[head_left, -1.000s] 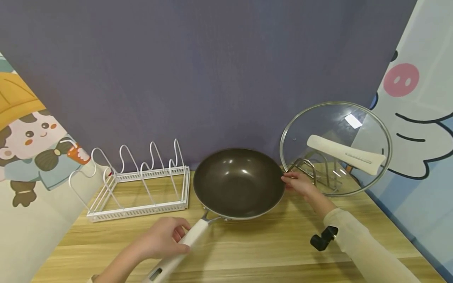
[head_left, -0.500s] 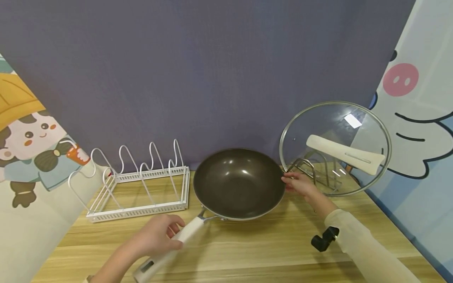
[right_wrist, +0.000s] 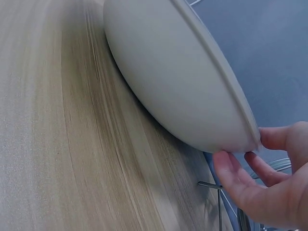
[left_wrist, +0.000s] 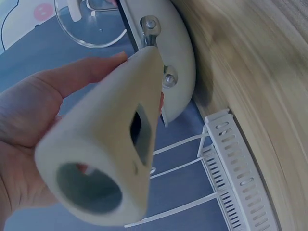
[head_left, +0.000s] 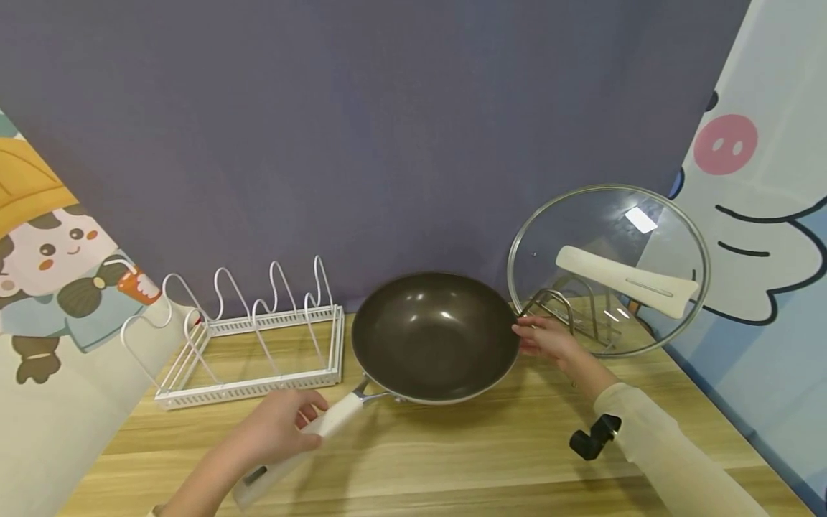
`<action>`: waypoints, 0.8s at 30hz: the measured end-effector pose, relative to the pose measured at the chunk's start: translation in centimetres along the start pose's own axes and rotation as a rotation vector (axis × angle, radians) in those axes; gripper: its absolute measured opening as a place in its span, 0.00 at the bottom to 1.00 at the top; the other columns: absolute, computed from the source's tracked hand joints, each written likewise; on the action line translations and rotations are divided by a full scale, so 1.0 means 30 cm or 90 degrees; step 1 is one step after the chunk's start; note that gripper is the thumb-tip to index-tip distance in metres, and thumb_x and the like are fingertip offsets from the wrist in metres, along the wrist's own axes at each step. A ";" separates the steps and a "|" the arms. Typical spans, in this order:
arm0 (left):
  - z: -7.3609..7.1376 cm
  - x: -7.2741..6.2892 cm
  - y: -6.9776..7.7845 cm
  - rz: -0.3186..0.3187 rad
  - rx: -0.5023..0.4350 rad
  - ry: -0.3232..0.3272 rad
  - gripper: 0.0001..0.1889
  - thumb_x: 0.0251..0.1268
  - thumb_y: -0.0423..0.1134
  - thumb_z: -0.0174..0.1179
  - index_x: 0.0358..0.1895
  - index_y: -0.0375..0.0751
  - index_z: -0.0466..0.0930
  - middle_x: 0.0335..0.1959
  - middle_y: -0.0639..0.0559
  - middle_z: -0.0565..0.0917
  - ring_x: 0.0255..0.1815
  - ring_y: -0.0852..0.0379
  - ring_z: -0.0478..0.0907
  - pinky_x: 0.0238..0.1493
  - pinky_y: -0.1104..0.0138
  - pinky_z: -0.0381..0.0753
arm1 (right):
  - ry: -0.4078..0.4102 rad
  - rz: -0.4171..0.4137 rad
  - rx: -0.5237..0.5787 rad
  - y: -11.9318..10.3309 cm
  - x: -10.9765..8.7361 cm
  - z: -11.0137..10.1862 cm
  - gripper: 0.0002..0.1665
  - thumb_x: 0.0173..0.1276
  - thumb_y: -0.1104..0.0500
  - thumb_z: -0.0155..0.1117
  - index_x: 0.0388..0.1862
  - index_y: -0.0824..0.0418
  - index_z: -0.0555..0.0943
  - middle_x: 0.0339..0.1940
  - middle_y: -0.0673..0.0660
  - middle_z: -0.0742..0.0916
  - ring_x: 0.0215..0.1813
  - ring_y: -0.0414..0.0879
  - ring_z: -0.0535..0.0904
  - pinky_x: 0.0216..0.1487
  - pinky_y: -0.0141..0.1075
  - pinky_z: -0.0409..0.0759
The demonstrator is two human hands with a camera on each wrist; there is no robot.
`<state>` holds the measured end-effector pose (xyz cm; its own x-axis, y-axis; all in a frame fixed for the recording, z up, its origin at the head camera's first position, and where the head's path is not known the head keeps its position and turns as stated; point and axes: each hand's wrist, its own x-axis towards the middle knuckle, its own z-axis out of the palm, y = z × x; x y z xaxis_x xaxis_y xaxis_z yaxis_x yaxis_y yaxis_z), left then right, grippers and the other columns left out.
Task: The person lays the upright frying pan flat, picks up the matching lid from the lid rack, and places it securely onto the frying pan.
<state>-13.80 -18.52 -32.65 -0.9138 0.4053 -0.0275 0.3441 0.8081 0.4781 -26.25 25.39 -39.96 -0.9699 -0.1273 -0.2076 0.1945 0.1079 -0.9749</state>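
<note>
A dark-lined wok (head_left: 436, 337) with a pale outside (right_wrist: 168, 77) sits on the wooden table at the middle of the head view. Its white handle (head_left: 342, 415) points toward the front left. My left hand (head_left: 274, 429) grips this handle, thumb on one side and fingers partly hidden behind it; the handle's hollow end (left_wrist: 89, 187) faces the left wrist camera. On the wok's right rim, my right hand (head_left: 549, 342) pinches the edge. In the right wrist view, the thumb (right_wrist: 274, 137) is at the rim and the other fingertips touch underneath.
Left of the wok stands a white wire rack (head_left: 252, 388) with upright loops. A glass lid (head_left: 568, 215) with a cream handle (head_left: 627, 281) leans in a metal stand (head_left: 565, 301) just beyond my right hand. A dark panel (head_left: 413, 143) rises behind the table (head_left: 452, 467).
The wok's handle has swung left and slightly toward me, my left hand moving with it. The wok body turns almost in place, and my right hand stays at its rim.
</note>
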 end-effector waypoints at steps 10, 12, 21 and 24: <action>-0.009 0.015 -0.011 -0.048 0.019 0.012 0.19 0.42 0.30 0.72 0.42 0.37 0.82 0.30 0.50 0.85 0.31 0.57 0.81 0.33 0.66 0.81 | -0.026 0.019 0.020 0.013 0.011 -0.009 0.35 0.73 0.57 0.54 0.68 0.77 0.55 0.29 0.42 0.84 0.33 0.33 0.83 0.40 0.28 0.85; -0.011 0.014 -0.015 -0.038 0.026 0.017 0.18 0.41 0.29 0.72 0.41 0.37 0.82 0.30 0.50 0.85 0.30 0.57 0.81 0.32 0.67 0.81 | -0.027 0.019 0.024 0.013 0.013 -0.008 0.34 0.73 0.57 0.54 0.67 0.77 0.56 0.29 0.42 0.84 0.33 0.34 0.83 0.40 0.28 0.85; -0.010 0.017 -0.015 -0.065 0.023 0.029 0.18 0.40 0.27 0.71 0.41 0.38 0.82 0.30 0.50 0.85 0.31 0.56 0.81 0.35 0.64 0.83 | -0.027 0.022 0.031 0.012 0.011 -0.007 0.31 0.73 0.57 0.54 0.65 0.75 0.59 0.29 0.42 0.84 0.33 0.34 0.82 0.40 0.29 0.85; -0.007 0.018 -0.011 -0.073 0.023 0.030 0.18 0.41 0.26 0.71 0.41 0.38 0.82 0.30 0.51 0.85 0.31 0.57 0.80 0.35 0.64 0.82 | -0.024 0.021 0.033 0.015 0.016 -0.011 0.28 0.73 0.58 0.54 0.63 0.74 0.62 0.28 0.42 0.84 0.33 0.34 0.82 0.39 0.28 0.85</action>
<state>-14.46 -18.65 -32.63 -0.9564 0.2896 -0.0387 0.2435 0.8634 0.4419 -26.67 25.72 -40.48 -0.9570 -0.1611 -0.2413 0.2342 0.0621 -0.9702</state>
